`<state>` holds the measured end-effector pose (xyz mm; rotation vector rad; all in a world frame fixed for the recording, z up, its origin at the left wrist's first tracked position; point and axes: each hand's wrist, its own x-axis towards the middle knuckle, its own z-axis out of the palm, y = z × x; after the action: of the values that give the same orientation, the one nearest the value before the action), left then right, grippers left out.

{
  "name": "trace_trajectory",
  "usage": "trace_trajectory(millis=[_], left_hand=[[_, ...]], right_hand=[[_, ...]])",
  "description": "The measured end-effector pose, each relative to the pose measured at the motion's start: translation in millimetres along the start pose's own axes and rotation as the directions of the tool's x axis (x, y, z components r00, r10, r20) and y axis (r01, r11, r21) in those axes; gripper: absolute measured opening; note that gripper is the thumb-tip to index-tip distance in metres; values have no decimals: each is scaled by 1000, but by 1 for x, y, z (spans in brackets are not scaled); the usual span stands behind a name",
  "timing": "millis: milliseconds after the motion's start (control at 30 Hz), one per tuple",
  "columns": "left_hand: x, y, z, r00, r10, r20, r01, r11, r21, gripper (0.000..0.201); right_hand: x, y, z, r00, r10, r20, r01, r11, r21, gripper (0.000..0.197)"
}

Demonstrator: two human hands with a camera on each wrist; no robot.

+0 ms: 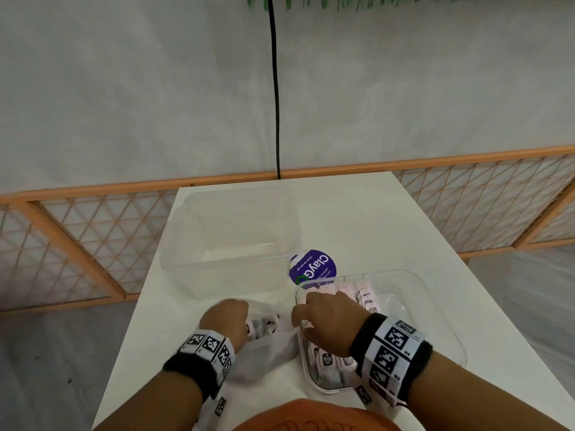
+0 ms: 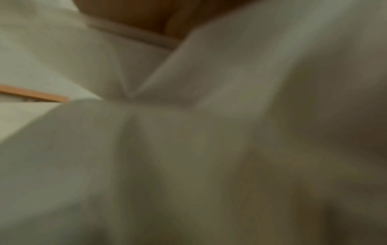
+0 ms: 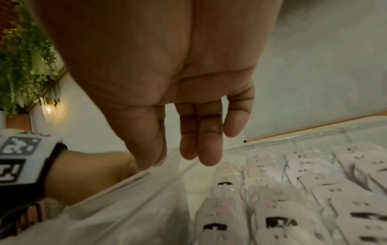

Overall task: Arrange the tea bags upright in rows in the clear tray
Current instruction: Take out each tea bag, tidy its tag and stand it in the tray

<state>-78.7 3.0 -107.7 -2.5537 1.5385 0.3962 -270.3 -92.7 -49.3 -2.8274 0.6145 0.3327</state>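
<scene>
The tea bags (image 3: 270,205) stand upright in the clear tray (image 1: 435,306), directly under and beyond the right hand (image 1: 329,318), tags up, packed in rows that run away from the person along the tray's long axis. They are pale pink with small dark printed marks, and those nearest the wrist show black label blocks. The right hand hovers above the tray's left wall with its fingers (image 3: 209,145) straight and close together, palm down, holding nothing; whether the fingertips touch the tray rim cannot be told. Just left of that hand lies a thin translucent plastic bag (image 1: 267,346) on the white bench (image 1: 404,231), with a few more tea bags visible inside it. The left hand (image 1: 225,318) rests on the bag with fingers bent down into its mouth; whether it grips anything cannot be told, since the left wrist view is only blurred plastic. Beyond the left hand sits an empty clear container (image 1: 230,241), and beyond the right a purple round sticker (image 1: 312,266).
</scene>
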Motion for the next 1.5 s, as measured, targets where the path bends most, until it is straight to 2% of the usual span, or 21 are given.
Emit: trace_trajectory(millis=[167,267,367,433,500,600,667,733,833,900,967,1033,1133,1233,1267,1300,1333,1433,1500], left_hand=[[-10,7,-12,987,112,-116,-105,992,70,15],[-18,6,-18,960,148,-239,-181,976,-121,8],[-26,-1,-24,944,109,-310,-213,922,-323,14],[-32,-5,-32,939,79,-333,-241,845,-478,11],[-37,-6,-43,933,75,-351,-286,745,-602,12],[-44,-2,-62,915,120,-386,-373,622,-688,17],[-48,2,-74,902,139,-409,-415,545,-729,19],[-51,4,-82,889,127,-440,-439,506,-742,22],[-51,4,-88,879,62,-472,-442,476,-760,26],[-52,4,-89,861,25,-509,-453,493,-743,27],[-52,2,-90,836,-6,-549,-465,523,-714,26],[-52,0,-91,840,-70,-538,-424,534,-732,21],[-52,0,-97,849,-141,-509,-350,571,-742,18],[-55,4,-106,877,-132,-462,-351,482,-803,23],[-56,6,-109,889,-114,-443,-351,451,-821,26],[-56,7,-112,898,-94,-429,-353,424,-834,28],[-57,10,-116,905,-79,-417,-355,397,-846,28],[-61,15,-124,907,-17,-422,-398,295,-868,19],[-63,16,-125,893,33,-449,-443,243,-863,16]], right_hand=[[5,1,2,999,-11,-37,6,992,-128,19],[7,3,-1,998,-44,-51,35,986,-160,17],[7,6,-6,994,-59,-93,47,990,-135,15],[6,7,-10,984,-57,-171,50,998,-45,15],[5,4,-15,968,-41,-246,76,988,135,27],[6,-4,-26,951,0,-309,143,888,438,46],[11,-8,-31,931,33,-363,180,823,539,36],[13,-9,-35,910,101,-403,185,770,611,19],[12,-7,-39,913,163,-374,192,638,746,19],[10,-4,-41,898,204,-389,197,603,773,18],[9,1,-42,868,259,-423,188,617,764,20],[8,6,-41,826,325,-460,179,623,761,23],[2,6,-44,744,348,-571,269,626,732,23],[-6,-1,-50,586,249,-771,394,745,539,15],[-8,-4,-53,544,200,-815,421,775,471,11],[-9,-8,-54,528,170,-832,443,780,441,11],[-11,-11,-55,547,174,-819,458,757,466,10],[-10,-16,-60,690,247,-680,445,597,668,12],[-10,-14,-61,730,265,-630,406,572,712,19]])
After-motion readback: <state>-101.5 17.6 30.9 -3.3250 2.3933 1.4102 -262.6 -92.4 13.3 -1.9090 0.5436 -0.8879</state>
